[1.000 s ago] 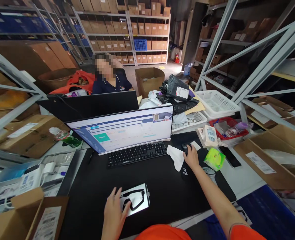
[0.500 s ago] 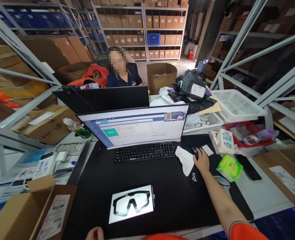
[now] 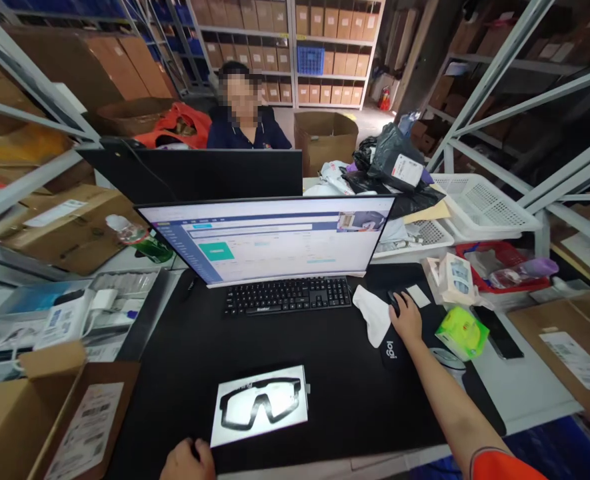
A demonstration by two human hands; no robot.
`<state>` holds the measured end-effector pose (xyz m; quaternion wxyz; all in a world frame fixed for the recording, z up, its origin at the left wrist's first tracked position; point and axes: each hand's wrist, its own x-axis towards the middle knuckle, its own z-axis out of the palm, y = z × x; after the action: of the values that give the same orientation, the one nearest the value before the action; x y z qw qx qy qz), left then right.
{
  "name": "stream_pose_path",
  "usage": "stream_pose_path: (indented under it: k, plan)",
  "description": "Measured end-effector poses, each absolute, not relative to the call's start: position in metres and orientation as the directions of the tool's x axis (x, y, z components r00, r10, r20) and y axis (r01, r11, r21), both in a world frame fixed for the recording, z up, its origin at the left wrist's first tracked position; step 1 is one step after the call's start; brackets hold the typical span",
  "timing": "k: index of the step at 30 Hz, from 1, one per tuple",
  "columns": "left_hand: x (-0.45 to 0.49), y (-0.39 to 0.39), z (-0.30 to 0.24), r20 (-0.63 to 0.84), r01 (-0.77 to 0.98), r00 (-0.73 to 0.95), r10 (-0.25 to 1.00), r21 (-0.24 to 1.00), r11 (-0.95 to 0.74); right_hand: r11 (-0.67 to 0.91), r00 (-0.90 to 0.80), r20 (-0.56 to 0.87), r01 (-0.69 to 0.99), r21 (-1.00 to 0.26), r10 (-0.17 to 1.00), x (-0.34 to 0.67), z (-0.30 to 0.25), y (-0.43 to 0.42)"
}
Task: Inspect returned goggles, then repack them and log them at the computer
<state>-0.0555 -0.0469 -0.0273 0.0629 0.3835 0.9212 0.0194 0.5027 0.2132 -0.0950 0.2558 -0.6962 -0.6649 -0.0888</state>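
On the black desk mat (image 3: 345, 373), the computer mouse (image 3: 393, 301) at two o'clock is held under the right hand (image 3: 407, 321), its fingers drawn narrow. It is best steered lightly, kept off the white cloth (image 3: 373, 315) just beside it at the mouse's nine o'clock. The white eyewear box (image 3: 262, 408) is laid flat at seven; the left hand (image 3: 189, 460) is curled at eight, whether around anything cannot be told.

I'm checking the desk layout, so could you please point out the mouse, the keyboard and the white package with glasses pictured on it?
Mouse (image 3: 394, 303): head view, on its exposed dark side.
Keyboard (image 3: 289, 296): head view, on the keys near its middle.
White package (image 3: 260, 404): head view, on the middle of its top face.
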Motion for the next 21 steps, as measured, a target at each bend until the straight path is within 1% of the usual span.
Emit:
stream_pose_path:
  k: [2,6,15,21]
  plan:
    - [-0.055,-0.048,-0.029,-0.099,0.712,-0.696,0.711,0.035,0.702,0.014,0.091,0.453,0.975,-0.223,0.887,0.503,-0.094,0.212]
    - [-0.055,-0.05,-0.033,-0.103,0.704,-0.706,0.701,-0.002,0.71,0.018,0.081,0.436,0.976,-0.219,0.896,0.503,-0.093,0.212]
    - [-0.056,-0.051,-0.04,-0.077,0.699,-0.714,0.696,-0.024,0.715,0.003,0.081,0.422,0.981,-0.194,0.903,0.501,-0.089,0.212]
    - [-0.056,-0.049,-0.036,-0.081,0.71,-0.703,0.707,-0.024,0.704,-0.007,0.102,0.443,0.978,-0.21,0.891,0.5,-0.088,0.212]
